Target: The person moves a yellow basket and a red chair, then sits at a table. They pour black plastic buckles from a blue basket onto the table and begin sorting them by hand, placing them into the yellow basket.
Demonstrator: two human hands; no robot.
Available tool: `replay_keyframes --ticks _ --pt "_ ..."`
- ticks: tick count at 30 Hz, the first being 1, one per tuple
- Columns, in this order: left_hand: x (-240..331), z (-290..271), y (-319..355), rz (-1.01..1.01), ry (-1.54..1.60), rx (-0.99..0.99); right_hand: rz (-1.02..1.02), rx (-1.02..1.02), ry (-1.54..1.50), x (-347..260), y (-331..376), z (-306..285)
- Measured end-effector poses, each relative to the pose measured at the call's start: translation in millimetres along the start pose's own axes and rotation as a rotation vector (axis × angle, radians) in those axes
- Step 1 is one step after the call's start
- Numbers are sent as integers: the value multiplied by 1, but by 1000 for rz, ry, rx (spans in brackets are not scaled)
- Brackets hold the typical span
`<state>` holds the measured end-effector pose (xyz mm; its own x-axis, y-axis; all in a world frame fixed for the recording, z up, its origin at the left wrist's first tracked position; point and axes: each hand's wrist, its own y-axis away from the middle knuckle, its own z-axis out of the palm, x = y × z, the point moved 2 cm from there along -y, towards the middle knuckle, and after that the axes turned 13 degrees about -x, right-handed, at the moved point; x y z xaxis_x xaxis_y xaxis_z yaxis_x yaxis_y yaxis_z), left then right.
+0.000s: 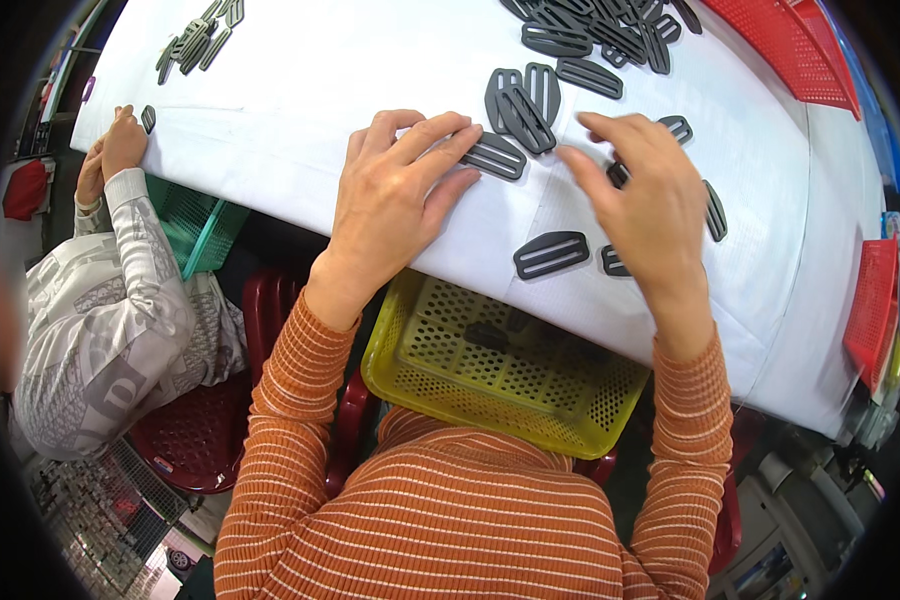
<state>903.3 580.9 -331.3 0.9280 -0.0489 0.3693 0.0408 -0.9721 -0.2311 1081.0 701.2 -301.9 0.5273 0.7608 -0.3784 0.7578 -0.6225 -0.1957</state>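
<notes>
Big white-covered bench (300, 90) filling most of the view, curving off to the right. Red mesh trays at the far right corner (790, 45) and down the right edge (870, 300). Yellow perforated basket (490, 385) tucked under the near edge of the bench, right over the lap, with one dark piece lying in it as far as can be told. Co-worker in a grey patterned top (110, 330) off to the left, own hands (115, 150) at the bench corner beside a green basket (195, 225), so not to be mixed up with the orange-striped sleeves coming up from below. Heap of dark grey oval slotted buckles (600, 35) at the top of the bench, looser scatter nearer in, smaller bunch at top left (200, 40). Left hand (395, 200) spread flat and wide, fingertips pressing on one buckle (495, 155) just beside a stacked pair (520, 105). Right hand (650, 200) open and loosely curled, hovering over a couple more buckles, gripping nothing visible. One buckle (550, 253) lying near the bench edge between both hands. Looks like the sorting-and-gathering step, mid-way at best given the heap left. Next move probably calls for sliding the pressed buckle toward the edge, keeping it flat, without dragging the stacked pair along.
</notes>
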Motion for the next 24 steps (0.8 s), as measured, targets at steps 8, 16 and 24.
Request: replay_keyframes --ticks 8,16,24 --pt "-5 3 2 55 6 58 -38 -90 51 2 1 16" --pt "4 -7 8 188 153 -20 38 -151 24 12 28 -12" --pt "15 -2 -13 174 130 -22 -56 -148 79 21 28 -10"
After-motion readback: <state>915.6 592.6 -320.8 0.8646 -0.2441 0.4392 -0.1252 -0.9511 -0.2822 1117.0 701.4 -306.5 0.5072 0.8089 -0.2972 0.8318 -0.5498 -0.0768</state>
